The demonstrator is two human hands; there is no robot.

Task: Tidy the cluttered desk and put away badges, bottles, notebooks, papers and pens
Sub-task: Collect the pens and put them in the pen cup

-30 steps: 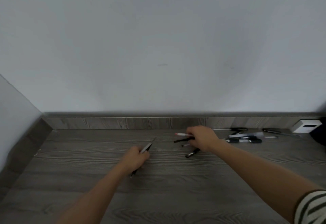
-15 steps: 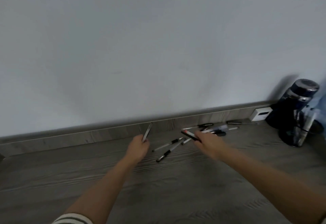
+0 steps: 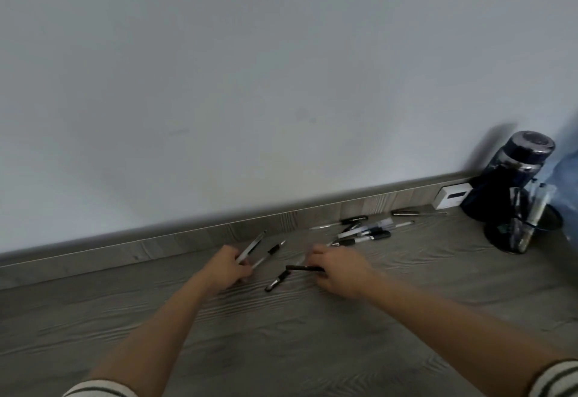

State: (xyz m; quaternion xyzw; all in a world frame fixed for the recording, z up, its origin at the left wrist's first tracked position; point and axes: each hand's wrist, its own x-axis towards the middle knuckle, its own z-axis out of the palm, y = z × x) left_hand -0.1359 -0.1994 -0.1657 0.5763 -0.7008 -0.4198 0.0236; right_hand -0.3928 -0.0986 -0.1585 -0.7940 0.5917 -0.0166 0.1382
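My left hand (image 3: pixel 230 268) grips a silver pen (image 3: pixel 251 246) that sticks up and to the right; a second pen with a black grip (image 3: pixel 269 252) lies right beside it, touching or nearly so. My right hand (image 3: pixel 339 271) holds a black pen (image 3: pixel 303 268) pointing left, low over the grey wooden desk (image 3: pixel 281 334). A black-and-silver pen (image 3: pixel 278 281) lies loose on the desk between the hands. Several more pens (image 3: pixel 364 230) lie scattered near the back ledge.
A dark bottle with a shiny lid (image 3: pixel 513 174) stands at the right against the wall. In front of it is a clear pen cup (image 3: pixel 520 234) holding pens. A small white box (image 3: pixel 452 197) leans on the back ledge.
The view has swung further right and down. My right hand has pulled back from the pen pile toward me, holding a black pen. My left hand still holds its pen.
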